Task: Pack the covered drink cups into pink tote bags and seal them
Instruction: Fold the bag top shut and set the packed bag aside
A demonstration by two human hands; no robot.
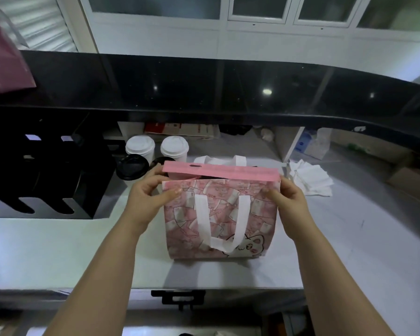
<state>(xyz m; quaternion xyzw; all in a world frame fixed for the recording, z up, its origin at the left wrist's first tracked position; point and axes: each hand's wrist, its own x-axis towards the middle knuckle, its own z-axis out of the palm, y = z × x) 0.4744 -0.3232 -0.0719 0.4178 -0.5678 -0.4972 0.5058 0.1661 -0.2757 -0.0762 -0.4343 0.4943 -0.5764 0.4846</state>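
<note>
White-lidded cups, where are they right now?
In the head view, the two white-lidded cups stand side by side left of centre, beyond the pink tote bag and just behind a black-lidded cup.

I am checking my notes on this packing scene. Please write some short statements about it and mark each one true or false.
1. The left hand and the right hand both grip the top of the pink tote bag. True.
2. The bag's handles are black. False: the handles are white.
3. Two white-lidded cups stand behind the bag. True.
4. The right hand holds a cup. False: it holds the bag's top corner.
</note>
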